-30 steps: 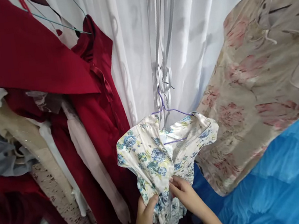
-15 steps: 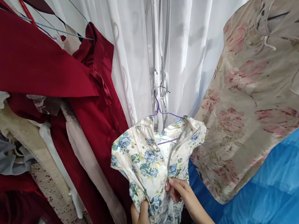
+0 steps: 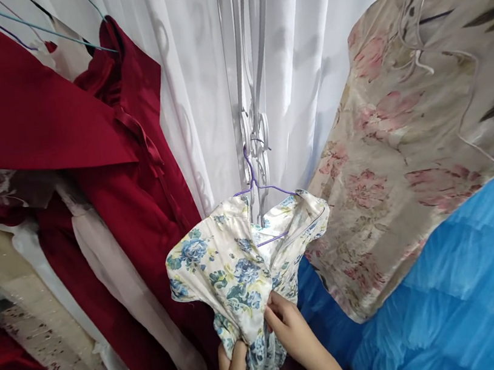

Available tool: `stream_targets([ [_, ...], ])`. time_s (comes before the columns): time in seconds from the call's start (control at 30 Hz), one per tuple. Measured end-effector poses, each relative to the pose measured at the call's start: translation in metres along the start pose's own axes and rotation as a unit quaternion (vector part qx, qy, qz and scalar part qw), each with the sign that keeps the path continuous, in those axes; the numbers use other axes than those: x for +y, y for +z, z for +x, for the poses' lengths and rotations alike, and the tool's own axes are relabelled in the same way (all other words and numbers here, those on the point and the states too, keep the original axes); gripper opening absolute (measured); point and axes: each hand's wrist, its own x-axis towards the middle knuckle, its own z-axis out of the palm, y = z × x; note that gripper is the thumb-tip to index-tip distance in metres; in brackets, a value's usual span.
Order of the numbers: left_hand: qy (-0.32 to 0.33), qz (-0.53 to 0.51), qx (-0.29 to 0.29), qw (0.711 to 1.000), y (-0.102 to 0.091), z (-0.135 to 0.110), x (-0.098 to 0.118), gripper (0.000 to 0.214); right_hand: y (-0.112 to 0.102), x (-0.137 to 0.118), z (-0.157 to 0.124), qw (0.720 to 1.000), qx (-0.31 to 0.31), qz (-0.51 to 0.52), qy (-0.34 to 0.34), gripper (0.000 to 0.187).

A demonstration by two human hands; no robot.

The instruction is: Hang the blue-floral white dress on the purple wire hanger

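Brings right hand [image 3: 290,327] nearer left hand [image 3: 233,367] than before. With right, pinches front edge of blue-flowered garment [image 3: 234,260] on purple hanger [image 3: 253,181]; with left, grips side. Best pulled lightly, evenly.

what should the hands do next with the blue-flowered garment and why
Probably draw the left hand gently outward to smooth the blue-flowered garment: the cloth creases where that hand grips its side, while the right hand pinches its front and the purple hanger holds it up.
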Motion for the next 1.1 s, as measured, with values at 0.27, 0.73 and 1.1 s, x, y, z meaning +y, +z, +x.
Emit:
stream_targets([
  [0.27,0.342,0.000,0.156,0.927,-0.018,0.080,0.049,0.041,0.008,0.011,0.004,0.991,0.072,0.087,0.078,0.047],
  [0.73,0.375,0.243,-0.324,0.834,0.013,0.079,0.029,0.032,0.043,-0.016,-0.003,0.989,0.080,0.106,0.060,0.040],
  [1.1,0.339,0.263,-0.257,0.866,0.003,0.048,0.023,0.022,0.006,-0.043,0.009,0.984,0.008,0.153,0.085,0.039],
])
